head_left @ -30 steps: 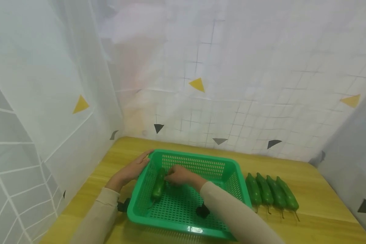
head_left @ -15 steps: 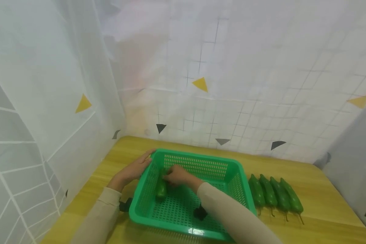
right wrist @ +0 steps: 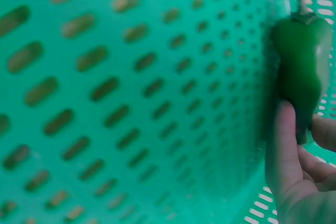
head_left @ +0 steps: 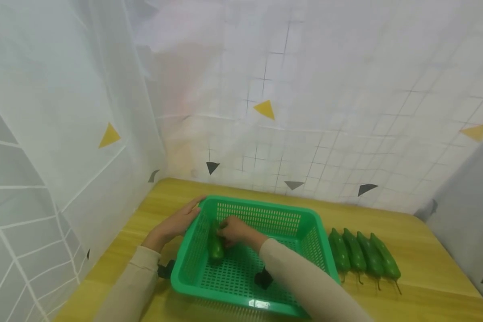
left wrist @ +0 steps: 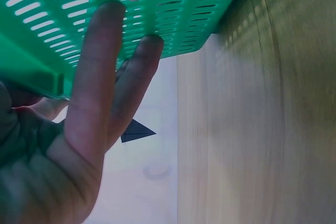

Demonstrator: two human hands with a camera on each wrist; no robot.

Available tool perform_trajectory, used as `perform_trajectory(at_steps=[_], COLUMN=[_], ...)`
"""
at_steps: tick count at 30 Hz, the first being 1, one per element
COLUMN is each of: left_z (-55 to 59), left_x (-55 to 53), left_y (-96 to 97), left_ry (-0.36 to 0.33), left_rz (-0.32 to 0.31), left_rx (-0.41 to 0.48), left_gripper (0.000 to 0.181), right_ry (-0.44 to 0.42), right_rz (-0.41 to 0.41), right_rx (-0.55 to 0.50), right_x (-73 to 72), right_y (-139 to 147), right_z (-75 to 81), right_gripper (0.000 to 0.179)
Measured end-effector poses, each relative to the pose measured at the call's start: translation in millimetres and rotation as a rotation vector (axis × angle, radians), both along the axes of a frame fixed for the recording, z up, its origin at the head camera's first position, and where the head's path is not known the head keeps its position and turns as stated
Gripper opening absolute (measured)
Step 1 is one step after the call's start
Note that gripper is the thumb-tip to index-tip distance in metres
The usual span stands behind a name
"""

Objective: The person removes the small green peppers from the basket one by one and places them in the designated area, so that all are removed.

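In the head view, a green pepper [head_left: 215,245] is inside the green plastic basket [head_left: 249,304], near its left wall. My right hand [head_left: 235,230] pinches the pepper by its narrow far end. The right wrist view shows this green pepper [right wrist: 302,66] with its stem pointing away from the hand [right wrist: 304,177] and thumb and fingers at the tip. Against the basket's left side rests my left hand [head_left: 179,223], close to the far corner. Its fingers [left wrist: 94,77] stretch nearly straight along the slotted outer wall.
Several green peppers [head_left: 364,255] lie side by side on the wooden table [head_left: 434,277], right of the basket, stems toward the near edge. White patterned sheeting [head_left: 233,152] rises behind the table and at both sides.
The pepper in my right hand has shifted slightly right, and its stem end no longer shows in the head view. My left hand stays at the basket's side. The head view has shifted slightly.
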State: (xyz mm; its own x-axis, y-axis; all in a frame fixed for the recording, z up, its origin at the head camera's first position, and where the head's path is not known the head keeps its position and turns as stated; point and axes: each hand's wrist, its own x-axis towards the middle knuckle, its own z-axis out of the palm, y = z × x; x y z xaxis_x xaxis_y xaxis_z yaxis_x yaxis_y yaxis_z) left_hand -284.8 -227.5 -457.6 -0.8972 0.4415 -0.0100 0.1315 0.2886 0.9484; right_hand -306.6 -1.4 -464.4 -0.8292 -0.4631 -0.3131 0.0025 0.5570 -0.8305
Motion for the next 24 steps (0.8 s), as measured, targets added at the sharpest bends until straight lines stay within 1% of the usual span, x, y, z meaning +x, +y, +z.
perform_trajectory(at_steps=[7, 15, 20, 24], left_z=[-0.5, 3.5, 2.7, 1.7], left_x=[-0.8, 0.0, -0.9, 0.0], left_y=[0.4, -3.4, -5.0, -7.9], left_ry=[0.011, 0.012, 0.008, 0.004], left_rz=[-0.022, -0.029, -0.002, 0.016], left_rx=[0.016, 0.011, 0.003, -0.008], left_gripper=[0.050, 0.052, 0.051, 0.051], right_ry=[0.015, 0.049, 0.056, 0.049], right_rz=[0.019, 0.036, 0.048, 0.046], right_rx=[0.053, 0.044, 0.046, 0.021], right_x=[-4.7, -11.5, -15.9, -15.8], right_y=[4, 9, 16, 22], right_z=[8.4, 16.4, 23.5, 29.0], right_gripper=[0.038, 0.039, 0.040, 0.042])
